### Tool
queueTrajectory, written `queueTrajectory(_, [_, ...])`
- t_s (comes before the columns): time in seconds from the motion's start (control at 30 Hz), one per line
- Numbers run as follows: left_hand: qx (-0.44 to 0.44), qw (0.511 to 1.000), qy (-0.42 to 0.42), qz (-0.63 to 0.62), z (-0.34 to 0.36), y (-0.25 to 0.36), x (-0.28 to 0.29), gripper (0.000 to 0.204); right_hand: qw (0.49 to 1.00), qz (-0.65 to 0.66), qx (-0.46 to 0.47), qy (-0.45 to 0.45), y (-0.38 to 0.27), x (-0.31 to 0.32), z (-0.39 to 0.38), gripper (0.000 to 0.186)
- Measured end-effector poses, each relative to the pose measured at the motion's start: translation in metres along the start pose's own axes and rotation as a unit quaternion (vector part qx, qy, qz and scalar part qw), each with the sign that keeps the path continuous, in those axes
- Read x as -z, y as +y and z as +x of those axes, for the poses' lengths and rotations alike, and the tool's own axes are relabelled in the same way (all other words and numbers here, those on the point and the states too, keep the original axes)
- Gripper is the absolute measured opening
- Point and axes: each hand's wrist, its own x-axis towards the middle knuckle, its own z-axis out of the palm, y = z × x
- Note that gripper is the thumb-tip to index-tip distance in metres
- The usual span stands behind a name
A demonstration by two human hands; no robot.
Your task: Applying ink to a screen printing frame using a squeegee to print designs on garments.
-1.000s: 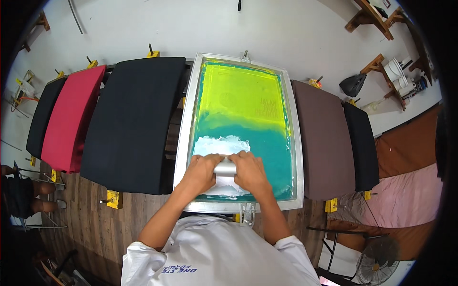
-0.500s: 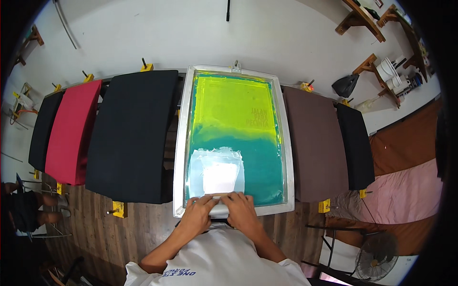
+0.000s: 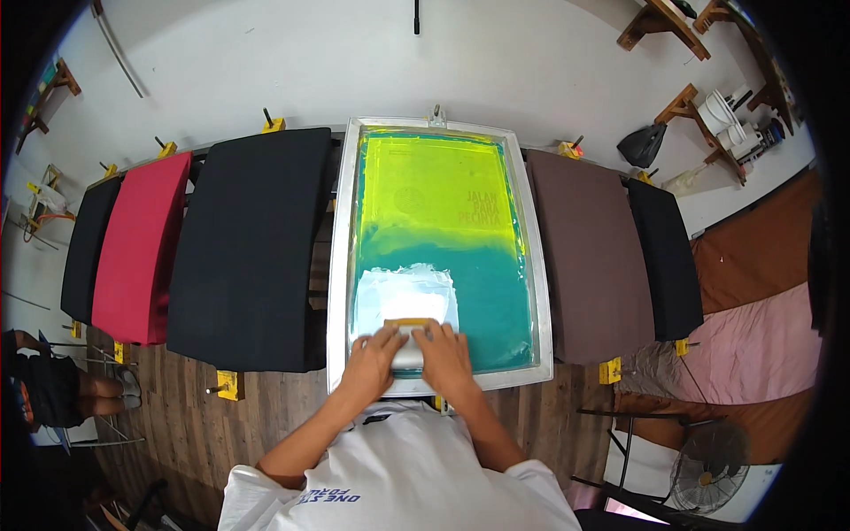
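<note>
In front of me lies a screen printing frame (image 3: 540,305) with a silver metal border. Its mesh (image 3: 492,305) is teal at the near part and yellow-green at the far part, with faint lettering there. A patch of white ink (image 3: 403,288) covers the near left of the mesh. My left hand (image 3: 372,361) and my right hand (image 3: 445,358) are closed side by side on a squeegee (image 3: 409,323) with a wooden top edge. It stands over the near part of the white ink. The squeegee's lower edge is hidden from me.
Black fabric-covered boards (image 3: 252,252) and a red one (image 3: 142,252) stand at the left. A brown board (image 3: 589,257) and another black one (image 3: 664,257) flank the frame at the right. Farther right are a fan (image 3: 708,473) and wall shelves (image 3: 686,115). Someone's legs (image 3: 97,389) show at the far left.
Both hands and the squeegee have moved away from me, from the frame's near edge onto the white ink. The whole view has shifted slightly.
</note>
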Motion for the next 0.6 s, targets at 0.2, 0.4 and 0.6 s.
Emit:
queueTrajectory(0.2, [0.006,0.998,-0.058,-0.034,-0.037,0.029,0.017,0.059,0.999,0.033,-0.011,-0.02,-0.018,0.001,-0.053,0.055])
queueTrajectory(0.4, [0.021,1.0,-0.003,0.006,0.017,0.012,0.024,0.05,0.998,-0.037,0.008,-0.059,0.002,0.031,0.016,0.044])
queueTrajectory(0.6, [0.002,0.999,0.032,0.015,0.059,-0.019,0.017,0.038,0.999,-0.048,0.002,-0.016,0.011,0.022,0.056,0.043])
